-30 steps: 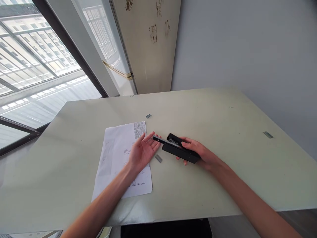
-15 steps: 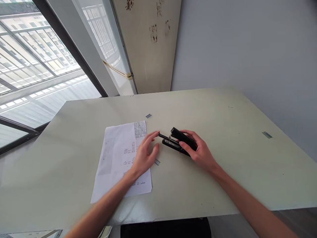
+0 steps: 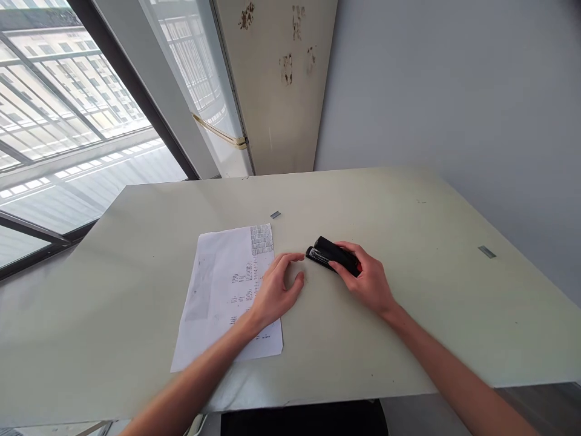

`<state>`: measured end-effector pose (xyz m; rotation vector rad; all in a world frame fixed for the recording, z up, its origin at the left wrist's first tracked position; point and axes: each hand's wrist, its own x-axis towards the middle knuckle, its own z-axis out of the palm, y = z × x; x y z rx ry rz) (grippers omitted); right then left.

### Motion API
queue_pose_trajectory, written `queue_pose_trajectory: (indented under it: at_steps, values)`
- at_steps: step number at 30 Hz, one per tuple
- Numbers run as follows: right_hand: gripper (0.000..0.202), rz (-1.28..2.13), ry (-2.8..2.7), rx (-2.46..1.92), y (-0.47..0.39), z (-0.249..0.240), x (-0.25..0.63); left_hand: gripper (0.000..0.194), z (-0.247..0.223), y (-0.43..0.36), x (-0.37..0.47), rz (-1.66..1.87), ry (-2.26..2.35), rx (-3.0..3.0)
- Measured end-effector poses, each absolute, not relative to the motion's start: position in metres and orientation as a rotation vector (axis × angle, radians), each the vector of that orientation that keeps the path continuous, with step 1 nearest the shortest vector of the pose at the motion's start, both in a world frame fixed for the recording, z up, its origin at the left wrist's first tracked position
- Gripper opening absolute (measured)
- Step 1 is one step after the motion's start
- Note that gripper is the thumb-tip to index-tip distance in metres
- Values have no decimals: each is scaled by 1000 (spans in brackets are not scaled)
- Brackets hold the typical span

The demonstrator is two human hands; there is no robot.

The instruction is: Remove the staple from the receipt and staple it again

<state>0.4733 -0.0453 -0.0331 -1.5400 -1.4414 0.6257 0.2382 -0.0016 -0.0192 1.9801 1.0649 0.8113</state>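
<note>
A black stapler (image 3: 334,254) lies angled over the table, and my right hand (image 3: 367,275) is wrapped around its rear half. Its front end points left toward my left hand (image 3: 279,290). That hand has its fingers apart, with the fingertips close to the stapler's nose; whether they touch it I cannot tell. Beneath my left wrist lies a printed white sheet of paper (image 3: 218,290), partly covered by the hand and forearm.
A small grey strip, like staples, (image 3: 275,214) lies beyond the paper. Another grey strip (image 3: 487,252) is near the right edge of the pale table (image 3: 385,357). A fridge (image 3: 272,121) and a grey wall (image 3: 431,91) stand behind, with windows (image 3: 59,109) at left.
The stapler's inner rail, which stuck out toward my left fingers, is now inside and the stapler looks closed. My left hand now hides the strip beside the paper.
</note>
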Motion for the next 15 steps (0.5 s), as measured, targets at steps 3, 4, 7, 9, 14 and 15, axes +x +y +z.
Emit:
queue_pose_trajectory:
  at_steps: [3,4,7,9,14,15]
  values:
    - [37,612,-1456,-1576,-41,-36,472,27,-20,-4,239,813,1056,1987]
    - [37,604,-1464,-1579,-39,-36,470,26,-20,-5,240,814,1053,1989]
    - [39,546,-1507,-1548,-25,-38,463,25,-18,-9,240,814,1043,1986]
    - [40,488,-1540,-1517,-9,-41,455,26,-17,-12,240,807,1027,1993]
    - [41,426,-1656,-1441,45,-48,436,25,-18,-16,240,818,981,2027]
    - [41,437,-1682,-1425,56,-48,432,24,-19,-17,240,822,976,2027]
